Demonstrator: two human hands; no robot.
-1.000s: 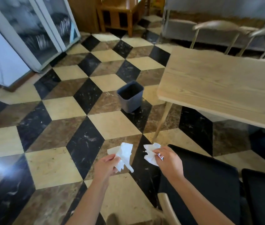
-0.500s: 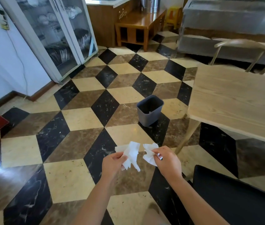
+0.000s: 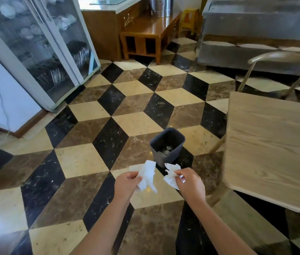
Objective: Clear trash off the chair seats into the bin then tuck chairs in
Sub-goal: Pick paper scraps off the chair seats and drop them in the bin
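Observation:
My left hand (image 3: 126, 184) grips a crumpled white tissue (image 3: 148, 174) that hangs from its fingers. In my right hand (image 3: 190, 183) is a second crumpled white tissue (image 3: 171, 175). Both hands are held out side by side above the tiled floor, just short of a small dark grey bin (image 3: 167, 145). The bin stands upright on the floor in front of the hands, and some pale scraps lie at its bottom. One wooden chair (image 3: 281, 59) shows its curved backrest behind the far side of the table.
A light wooden table (image 3: 274, 144) fills the right side, its corner close to my right hand. A glass-door cabinet (image 3: 40, 52) stands at the left wall. A low wooden bench (image 3: 151, 34) and a metal counter (image 3: 255, 34) are at the back.
The view has moved forward and up: the bin is now closer to the hands, and the black chair seats at the lower right have left the view. Both hands kept their tissues.

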